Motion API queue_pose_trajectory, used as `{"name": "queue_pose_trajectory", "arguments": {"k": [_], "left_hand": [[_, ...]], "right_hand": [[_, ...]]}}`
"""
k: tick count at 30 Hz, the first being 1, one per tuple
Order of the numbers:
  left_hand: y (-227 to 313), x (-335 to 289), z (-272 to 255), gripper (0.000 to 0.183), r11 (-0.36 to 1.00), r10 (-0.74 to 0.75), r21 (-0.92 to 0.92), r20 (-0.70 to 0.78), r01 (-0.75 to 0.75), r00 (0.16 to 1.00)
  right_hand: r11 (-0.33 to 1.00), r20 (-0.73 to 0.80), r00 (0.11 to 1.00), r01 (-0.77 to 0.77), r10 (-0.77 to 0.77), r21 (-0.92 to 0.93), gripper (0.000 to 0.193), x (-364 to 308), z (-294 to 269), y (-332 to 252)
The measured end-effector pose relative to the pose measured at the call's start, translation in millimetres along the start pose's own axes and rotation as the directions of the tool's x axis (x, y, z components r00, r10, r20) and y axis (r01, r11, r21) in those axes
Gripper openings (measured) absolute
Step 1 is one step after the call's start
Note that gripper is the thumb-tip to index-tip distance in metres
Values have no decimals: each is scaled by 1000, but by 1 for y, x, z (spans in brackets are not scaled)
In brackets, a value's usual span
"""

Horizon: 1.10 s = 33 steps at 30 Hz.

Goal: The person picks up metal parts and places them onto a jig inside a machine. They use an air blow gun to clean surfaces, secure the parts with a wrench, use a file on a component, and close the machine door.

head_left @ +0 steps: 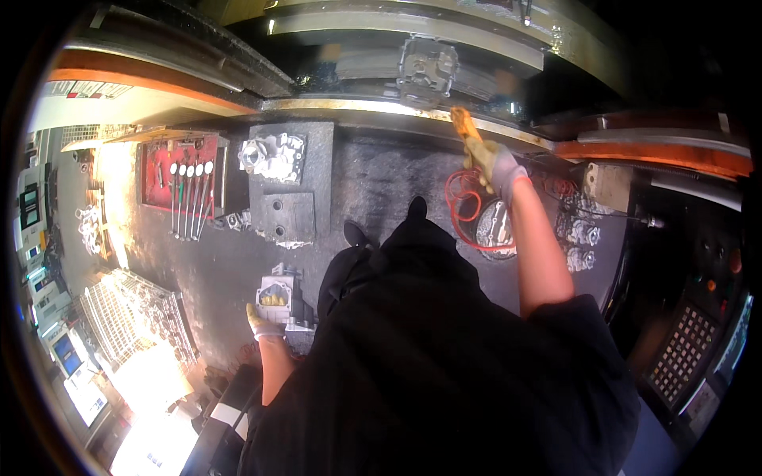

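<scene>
My left hand (270,313), in a pale glove, is closed around a grey metal casting (287,290) with a wide opening, held out low on my left. Through that opening the yellowish glove fingers show. Stretched forward on the right, my right hand (492,163) wears a glove too and grips an orange air blow gun (463,124). A red coiled hose (454,208) hangs below that hand. Just beyond the gun's tip, inside the machine, another grey casting (429,67) stands; the two look close, but I cannot tell whether they touch.
The machine's sill (357,105) runs across in front of me. To the left are a white metal casting (274,156), a dark block (287,216) and a red tray (178,174) with dial gauges. A wire basket (139,313) stands farther left. On the right is a control panel (683,349).
</scene>
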<state>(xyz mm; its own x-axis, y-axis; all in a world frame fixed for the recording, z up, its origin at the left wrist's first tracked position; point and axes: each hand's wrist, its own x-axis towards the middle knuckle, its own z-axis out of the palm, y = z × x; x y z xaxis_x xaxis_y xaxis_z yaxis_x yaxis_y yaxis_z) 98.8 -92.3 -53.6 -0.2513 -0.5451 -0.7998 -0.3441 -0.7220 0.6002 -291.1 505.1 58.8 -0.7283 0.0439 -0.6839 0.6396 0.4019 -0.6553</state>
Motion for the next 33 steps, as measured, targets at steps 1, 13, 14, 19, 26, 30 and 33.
{"name": "queue_pose_trajectory", "arguments": {"k": [1,13,14,19,26,30,33], "left_hand": [[7,-5,12,71,999,25,22,122,-28,992],[135,-74,157,54,926,376,76,-127,-369,918],[155,-85,153,52,889,453,88,-45,-449,890],[193,-113,109,32,495,663,354,438,-794,608],[210,-162,120,19,-64,617,459,716,-886,326],[199,-180,138,28,281,603,415,625,-865,496],[188,-181,151,36,339,601,382,615,-860,510]], "right_hand": [[999,20,999,-32,32,42,49,-10,1,6],[957,517,807,216,-286,193,57,-86,48,-3],[958,558,779,224,-286,178,48,-80,54,4],[989,794,606,143,-47,-50,38,-65,69,-17],[963,754,648,258,-107,-85,45,-48,90,-51],[971,751,652,229,-104,-64,49,-39,74,-41],[970,717,687,234,-119,-62,52,-37,81,-35]]}}
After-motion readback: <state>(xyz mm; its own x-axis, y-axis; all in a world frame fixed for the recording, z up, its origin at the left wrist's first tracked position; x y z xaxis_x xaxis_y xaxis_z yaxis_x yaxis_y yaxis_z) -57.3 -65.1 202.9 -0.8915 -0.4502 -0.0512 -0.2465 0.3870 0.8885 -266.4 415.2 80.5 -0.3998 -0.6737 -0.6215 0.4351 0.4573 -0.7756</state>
